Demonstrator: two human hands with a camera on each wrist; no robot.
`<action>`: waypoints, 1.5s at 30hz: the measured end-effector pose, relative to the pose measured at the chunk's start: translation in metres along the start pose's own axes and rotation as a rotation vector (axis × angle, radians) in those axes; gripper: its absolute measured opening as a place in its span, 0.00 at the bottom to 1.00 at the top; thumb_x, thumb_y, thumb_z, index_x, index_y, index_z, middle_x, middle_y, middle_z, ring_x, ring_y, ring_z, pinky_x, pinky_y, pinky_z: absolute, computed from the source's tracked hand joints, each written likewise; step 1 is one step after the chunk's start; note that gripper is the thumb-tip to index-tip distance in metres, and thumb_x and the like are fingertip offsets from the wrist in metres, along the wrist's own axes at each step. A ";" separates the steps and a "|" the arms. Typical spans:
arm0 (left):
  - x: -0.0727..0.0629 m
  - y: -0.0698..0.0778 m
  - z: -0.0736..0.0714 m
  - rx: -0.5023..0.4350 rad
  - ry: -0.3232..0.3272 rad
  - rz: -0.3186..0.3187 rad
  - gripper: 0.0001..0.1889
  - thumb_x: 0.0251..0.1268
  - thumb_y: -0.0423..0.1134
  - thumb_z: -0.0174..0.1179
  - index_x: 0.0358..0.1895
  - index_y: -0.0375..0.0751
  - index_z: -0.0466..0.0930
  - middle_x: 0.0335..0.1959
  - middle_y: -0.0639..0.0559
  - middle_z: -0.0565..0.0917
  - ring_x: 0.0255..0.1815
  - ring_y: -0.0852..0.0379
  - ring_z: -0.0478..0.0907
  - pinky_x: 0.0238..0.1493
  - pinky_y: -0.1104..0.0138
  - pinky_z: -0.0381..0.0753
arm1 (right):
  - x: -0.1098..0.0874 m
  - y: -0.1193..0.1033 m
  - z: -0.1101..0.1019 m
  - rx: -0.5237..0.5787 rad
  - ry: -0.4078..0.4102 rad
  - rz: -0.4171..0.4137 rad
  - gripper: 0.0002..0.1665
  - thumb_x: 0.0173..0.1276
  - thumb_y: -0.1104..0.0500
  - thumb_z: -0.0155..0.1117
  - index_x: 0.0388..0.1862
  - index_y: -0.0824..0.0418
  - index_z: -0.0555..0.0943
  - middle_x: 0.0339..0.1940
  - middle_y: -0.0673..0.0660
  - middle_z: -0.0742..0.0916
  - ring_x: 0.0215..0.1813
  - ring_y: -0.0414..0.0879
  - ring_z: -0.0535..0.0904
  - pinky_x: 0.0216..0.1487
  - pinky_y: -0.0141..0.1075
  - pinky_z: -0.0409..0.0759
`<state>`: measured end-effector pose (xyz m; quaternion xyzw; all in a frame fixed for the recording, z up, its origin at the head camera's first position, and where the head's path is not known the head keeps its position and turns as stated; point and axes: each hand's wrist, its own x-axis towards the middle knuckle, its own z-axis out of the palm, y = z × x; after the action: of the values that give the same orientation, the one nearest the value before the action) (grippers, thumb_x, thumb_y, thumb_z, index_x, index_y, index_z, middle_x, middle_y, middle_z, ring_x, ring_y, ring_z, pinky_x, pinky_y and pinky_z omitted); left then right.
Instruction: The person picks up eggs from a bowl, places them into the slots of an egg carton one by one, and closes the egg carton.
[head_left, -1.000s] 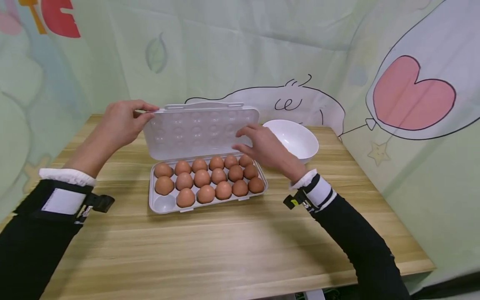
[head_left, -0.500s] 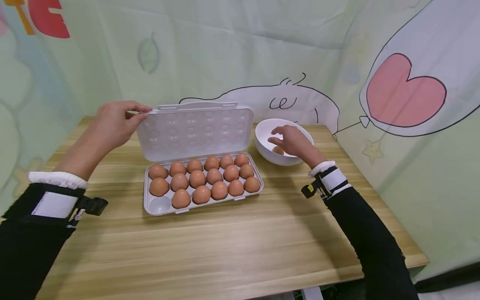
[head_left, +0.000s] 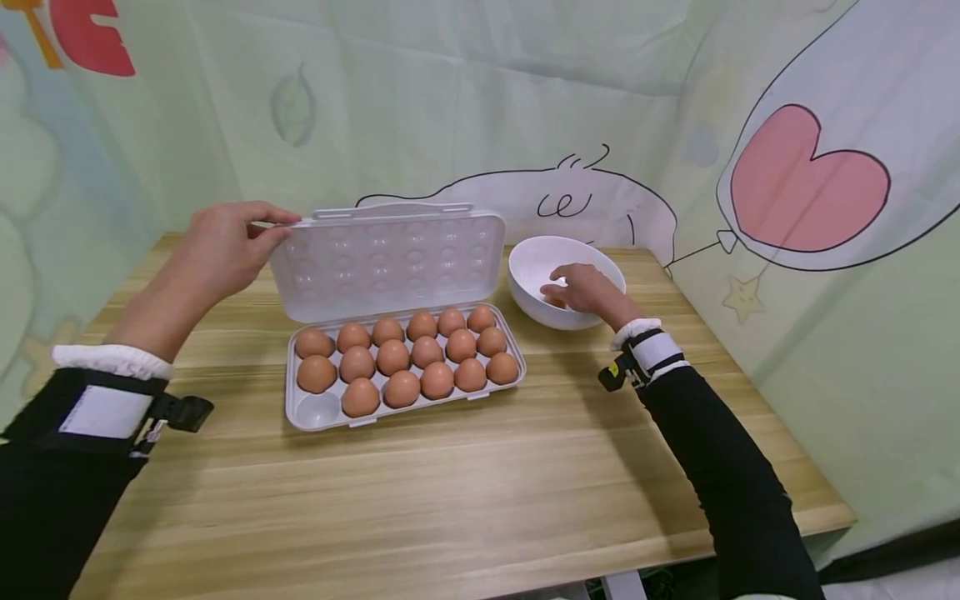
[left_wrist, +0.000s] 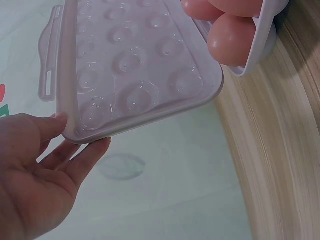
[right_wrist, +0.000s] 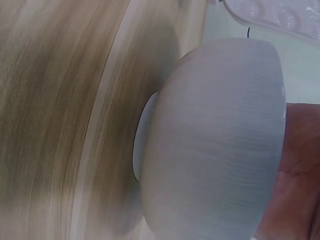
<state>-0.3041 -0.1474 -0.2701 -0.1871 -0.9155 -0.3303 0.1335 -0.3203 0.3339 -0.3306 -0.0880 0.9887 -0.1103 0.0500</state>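
My left hand [head_left: 228, 250] pinches the left upper corner of the clear plastic lid [left_wrist: 135, 65], holding it raised. Below the lid, the egg carton's tray [head_left: 292, 392] carries rows of brown eggs [head_left: 393, 357], with a bare cup [head_left: 318, 410] at its front left corner. My right hand [head_left: 588, 290] reaches down inside the white bowl [head_left: 525, 302], its curled fingers and thumb around a brown egg [head_left: 556, 302] there, which they partly cover. From the right wrist, the bowl's outer wall hides my fingertips and the egg.
The wooden table [head_left: 420, 500] carries both carton and bowl, the bowl standing just right of the carton's back corner. A printed cloth backdrop [head_left: 420, 100] rises behind the table and along its right side.
My right hand has moved right from in front of the lid to over the bowl, then down into it onto the egg. My left hand still holds the lid up.
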 end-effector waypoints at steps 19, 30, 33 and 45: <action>0.003 0.001 0.001 -0.003 0.026 0.013 0.13 0.77 0.37 0.60 0.57 0.35 0.86 0.51 0.30 0.85 0.31 0.69 0.74 0.24 0.74 0.69 | 0.014 0.002 0.005 -0.095 -0.149 0.015 0.25 0.81 0.48 0.55 0.59 0.68 0.83 0.59 0.65 0.86 0.58 0.57 0.80 0.66 0.48 0.74; 0.002 0.001 0.000 0.005 0.021 0.000 0.14 0.78 0.37 0.59 0.57 0.36 0.86 0.52 0.31 0.85 0.33 0.67 0.75 0.25 0.74 0.69 | 0.014 0.005 0.001 -0.113 -0.212 0.015 0.24 0.81 0.54 0.55 0.62 0.70 0.81 0.65 0.67 0.82 0.65 0.59 0.76 0.71 0.48 0.70; 0.001 0.001 0.000 0.006 0.028 0.006 0.13 0.77 0.37 0.60 0.57 0.36 0.86 0.52 0.31 0.85 0.33 0.67 0.75 0.26 0.74 0.69 | 0.011 0.006 0.000 -0.125 -0.212 0.014 0.23 0.80 0.55 0.55 0.61 0.71 0.81 0.64 0.68 0.82 0.64 0.59 0.76 0.71 0.48 0.70; 0.000 -0.002 0.001 -0.002 0.034 0.006 0.14 0.78 0.37 0.59 0.57 0.35 0.86 0.53 0.30 0.85 0.43 0.42 0.83 0.26 0.76 0.69 | 0.003 0.023 -0.009 -0.064 -0.115 0.082 0.19 0.69 0.60 0.59 0.53 0.71 0.82 0.43 0.63 0.84 0.45 0.55 0.76 0.46 0.40 0.73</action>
<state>-0.3052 -0.1480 -0.2714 -0.1844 -0.9121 -0.3341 0.1497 -0.3278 0.3577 -0.3269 -0.0552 0.9901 -0.0711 0.1081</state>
